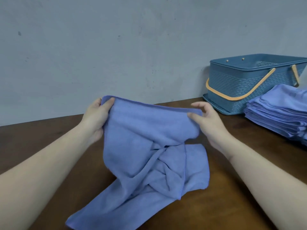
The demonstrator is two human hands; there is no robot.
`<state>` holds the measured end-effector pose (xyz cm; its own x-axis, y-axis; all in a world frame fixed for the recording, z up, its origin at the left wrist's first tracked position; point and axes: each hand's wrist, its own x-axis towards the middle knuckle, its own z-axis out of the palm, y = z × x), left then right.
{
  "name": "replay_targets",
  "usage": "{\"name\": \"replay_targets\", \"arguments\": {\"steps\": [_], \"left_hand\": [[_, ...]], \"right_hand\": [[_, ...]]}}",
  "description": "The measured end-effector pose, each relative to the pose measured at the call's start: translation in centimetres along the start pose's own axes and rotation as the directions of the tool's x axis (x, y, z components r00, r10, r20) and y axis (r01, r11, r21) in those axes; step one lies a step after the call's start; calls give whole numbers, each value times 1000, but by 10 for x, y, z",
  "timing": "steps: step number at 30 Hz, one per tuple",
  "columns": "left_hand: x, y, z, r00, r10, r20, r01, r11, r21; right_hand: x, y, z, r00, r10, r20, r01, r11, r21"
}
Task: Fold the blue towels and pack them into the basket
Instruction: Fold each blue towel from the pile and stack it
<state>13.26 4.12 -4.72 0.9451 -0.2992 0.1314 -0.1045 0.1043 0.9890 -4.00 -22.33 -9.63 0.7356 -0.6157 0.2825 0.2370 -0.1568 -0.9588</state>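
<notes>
Now, from the left: our left hand [97, 118] grips the towel [142, 146] at its upper left corner, thumb on the near face and fingers curled behind the cloth. That towel's top edge runs across between our hands, roughly level and fairly taut, so its long axis at the top lies left to right, while the rest hangs down and bunches in twisted folds on the table [41, 138], trailing toward us and to the left. Our right hand [205, 117] pinches the upper right corner between thumb and forefinger, the other fingers loosely spread. Both hands sit about equally far from us, so neither leads; we judge the coming move calls for lifting and shaking the lower part straight before any fold. Farther right, well apart from the hands, the basket [240, 87] stands against the wall, its handles down, and nearer us a stack [279, 113] of folded towels lies just beside it, closest to our right hand.
</notes>
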Motion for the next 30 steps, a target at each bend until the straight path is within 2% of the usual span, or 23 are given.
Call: {"name": "replay_targets", "arguments": {"steps": [4,5,9,13,16,18,22,25,27,30], "left_hand": [[44,-15,9,998,-65,-7,65,998,19],[56,-21,11,997,-69,-18,70,997,25],[91,-45,26,992,-64,-113,76,991,106],[107,-75,25,968,-8,-250,97,932,348],[107,-89,16,968,48,-248,86,860,502],[103,-93,10,975,95,-199,35,825,564],[89,-92,-5,990,142,-16,-92,720,688],[58,-85,-11,984,149,100,-176,682,710],[30,-78,-13,977,146,155,-213,704,677],[-17,-64,-19,973,70,221,-188,798,573]], "right_hand": [[63,-18,0,992,59,-108,-47,993,109],[79,-22,3,992,72,-107,-62,994,91],[129,-17,24,996,78,-36,-83,974,-210],[154,25,41,987,151,55,-111,887,-448],[151,54,45,972,200,124,-92,810,-579],[144,65,41,973,175,147,-47,782,-622],[127,69,28,984,101,148,13,786,-618],[102,65,18,988,30,154,68,802,-594],[78,59,11,987,3,162,95,799,-594],[37,47,-1,975,-21,222,139,833,-535]]}}
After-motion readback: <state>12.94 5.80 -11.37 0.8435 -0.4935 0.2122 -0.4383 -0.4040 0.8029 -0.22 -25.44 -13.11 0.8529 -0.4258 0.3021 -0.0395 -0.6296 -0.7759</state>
